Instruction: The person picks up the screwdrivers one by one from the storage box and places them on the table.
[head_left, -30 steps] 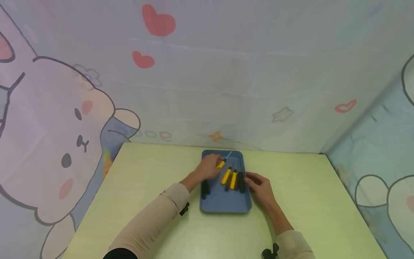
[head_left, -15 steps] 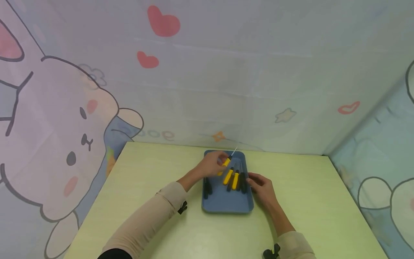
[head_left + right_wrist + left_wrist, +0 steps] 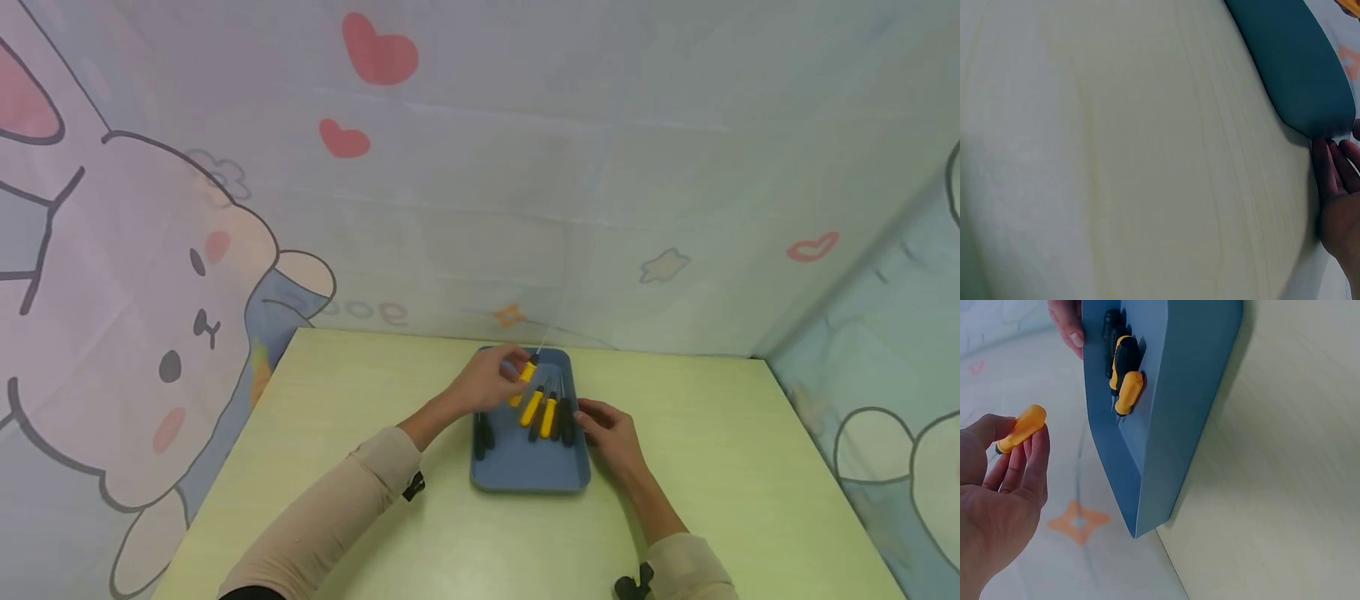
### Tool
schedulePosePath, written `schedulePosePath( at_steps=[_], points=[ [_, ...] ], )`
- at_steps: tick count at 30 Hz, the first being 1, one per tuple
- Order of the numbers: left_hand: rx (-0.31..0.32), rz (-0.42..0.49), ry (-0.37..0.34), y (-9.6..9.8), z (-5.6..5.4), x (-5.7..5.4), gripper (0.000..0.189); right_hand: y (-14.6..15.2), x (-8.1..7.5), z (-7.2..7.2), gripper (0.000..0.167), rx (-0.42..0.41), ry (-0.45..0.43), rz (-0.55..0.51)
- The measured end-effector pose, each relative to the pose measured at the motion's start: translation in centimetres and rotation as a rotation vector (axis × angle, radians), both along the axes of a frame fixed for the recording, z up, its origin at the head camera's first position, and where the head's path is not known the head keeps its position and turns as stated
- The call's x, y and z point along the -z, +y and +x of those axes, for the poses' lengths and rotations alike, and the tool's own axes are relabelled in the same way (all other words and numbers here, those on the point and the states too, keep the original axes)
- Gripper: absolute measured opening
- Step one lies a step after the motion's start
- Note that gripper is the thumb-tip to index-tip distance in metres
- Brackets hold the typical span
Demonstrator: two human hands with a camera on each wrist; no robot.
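My left hand (image 3: 486, 382) pinches a screwdriver (image 3: 528, 372) by its yellow handle between thumb and fingers, above the far part of a blue tray (image 3: 531, 477). Its thin shaft points up and away in the head view. Inside the tray's right half, several screwdrivers lie side by side, among them a yellow-handled screwdriver (image 3: 532, 407) and a black-handled screwdriver (image 3: 567, 423). More black handles (image 3: 483, 435) lie along the left wall, partly hidden by my left hand. My right hand (image 3: 613, 440) touches the tray's right side, its fingers fairly straight against the outer wall in the right wrist view.
The tray stands on a pale yellow-green table (image 3: 375, 375), near its back edge. Behind the table hangs a cloth backdrop (image 3: 525, 208) printed with hearts and a rabbit. Another printed cloth (image 3: 885, 333) stands at the right side.
The left hand has lifted the yellow screwdriver a little and its shaft has turned more upright. The right hand stays at the tray's side. The head view has shifted slightly.
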State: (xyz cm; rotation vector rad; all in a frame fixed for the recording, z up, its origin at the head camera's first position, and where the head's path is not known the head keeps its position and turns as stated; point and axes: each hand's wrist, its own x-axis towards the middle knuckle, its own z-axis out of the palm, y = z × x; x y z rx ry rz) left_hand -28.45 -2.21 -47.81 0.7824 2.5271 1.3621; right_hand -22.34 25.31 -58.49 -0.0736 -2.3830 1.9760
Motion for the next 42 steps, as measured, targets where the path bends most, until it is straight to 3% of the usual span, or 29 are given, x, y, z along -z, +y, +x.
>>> schedulePosePath(
  at_steps=[6,17,26,42],
  points=[
    [0.001,0.019,0.054,-1.1,0.5,-0.1,0.042,-0.2,0.0,-0.1,0.042,0.015,-0.002,0.015],
    [0.007,0.037,0.078,-2.6,1.3,-0.4,0.042,-0.1,-0.1,0.0,0.044,0.011,0.009,0.024],
    [-0.028,0.04,0.091,-3.9,1.7,-0.3,0.043,-0.3,-0.1,0.0,0.043,0.023,0.003,0.051],
    [-0.105,0.097,0.012,-5.3,1.9,1.0,0.04,-0.1,-0.1,0.0,0.044,0.001,-0.01,0.035]
  ],
)
